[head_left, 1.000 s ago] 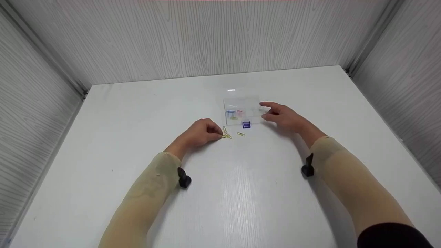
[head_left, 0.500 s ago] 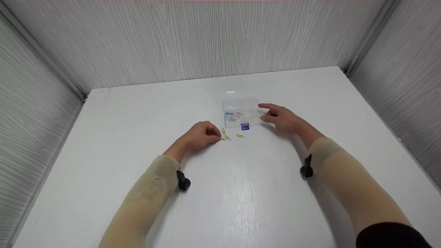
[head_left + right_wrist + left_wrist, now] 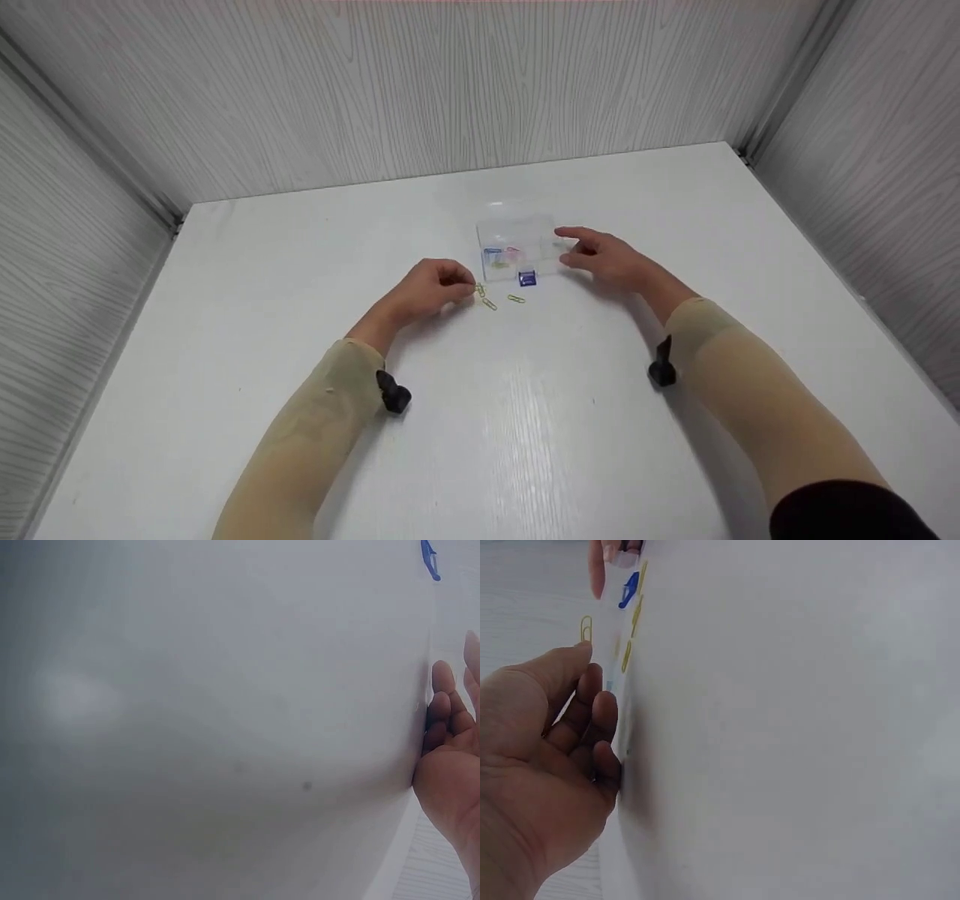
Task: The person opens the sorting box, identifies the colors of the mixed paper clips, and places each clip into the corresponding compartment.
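Observation:
My left hand (image 3: 435, 289) pinches a yellow paper clip (image 3: 586, 628) between thumb and forefinger, upright and raised at the left front corner of a clear plastic box (image 3: 517, 229). The box lies with its lid open toward the back. Inside it are a blue paper clip (image 3: 492, 250), a pink paper clip (image 3: 513, 249) and a yellow clip (image 3: 500, 265). At its front edge sits a blue clasp-like piece (image 3: 527, 278). At the box's right end is my right hand (image 3: 611, 262), thumb and forefinger spread apart, fingertips right at the edge, other fingers loosely bent.
Loose yellow paper clips lie on the white table (image 3: 480, 420) before the box, one paper clip (image 3: 490, 304) to the left and another paper clip (image 3: 516, 298) under the blue piece. Pale wood-grained panels (image 3: 450, 90) stand behind and at both sides.
My left hand has picked a yellow paper clip from the cluster and moved it slightly back toward the box. The right hand keeps its place at the box's end.

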